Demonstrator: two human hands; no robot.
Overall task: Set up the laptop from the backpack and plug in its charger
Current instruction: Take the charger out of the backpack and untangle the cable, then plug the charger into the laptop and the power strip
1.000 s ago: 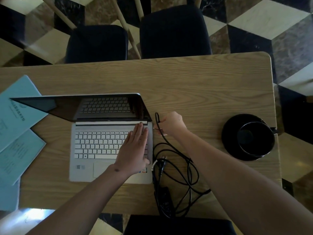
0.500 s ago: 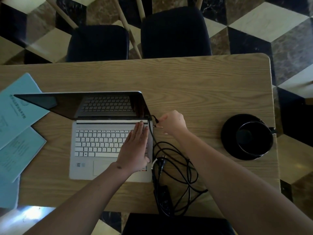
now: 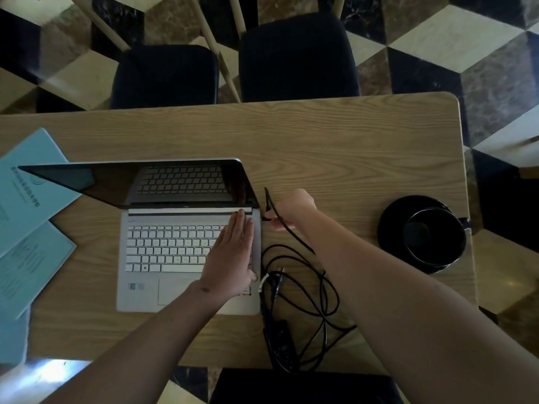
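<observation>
Hands (image 3: 230, 258) on laptop (image 3: 163, 258), charger plug (image 3: 267, 219).

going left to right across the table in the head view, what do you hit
blue booklets → laptop → left hand flat on the keyboard's right side → right hand holding the charger plug at the laptop's right edge → black cup on its saucer

Print on the blue booklets (image 3: 27, 196) is too blurred to read.
</observation>
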